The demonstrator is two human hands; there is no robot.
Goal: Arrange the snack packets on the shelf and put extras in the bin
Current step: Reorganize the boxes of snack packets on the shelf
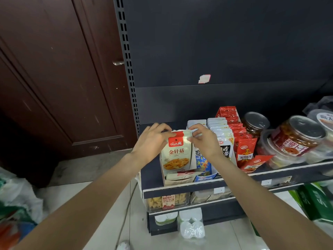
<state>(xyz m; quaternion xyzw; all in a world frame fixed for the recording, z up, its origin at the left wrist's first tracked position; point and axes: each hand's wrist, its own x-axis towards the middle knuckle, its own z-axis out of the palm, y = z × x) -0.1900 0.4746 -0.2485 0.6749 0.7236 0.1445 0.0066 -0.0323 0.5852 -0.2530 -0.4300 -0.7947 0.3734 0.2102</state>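
Cream-and-red foil mushroom snack packet point(175, 154), pinched at top corners by left hand point(153, 141) and right hand point(203, 139).
Light, soft, slippery; best held by stiff sealed top edge.

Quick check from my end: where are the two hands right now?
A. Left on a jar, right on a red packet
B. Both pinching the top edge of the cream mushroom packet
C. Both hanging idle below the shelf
B: the left hand and right hand each pinch a top corner of the cream mushroom packet, upright in its box.
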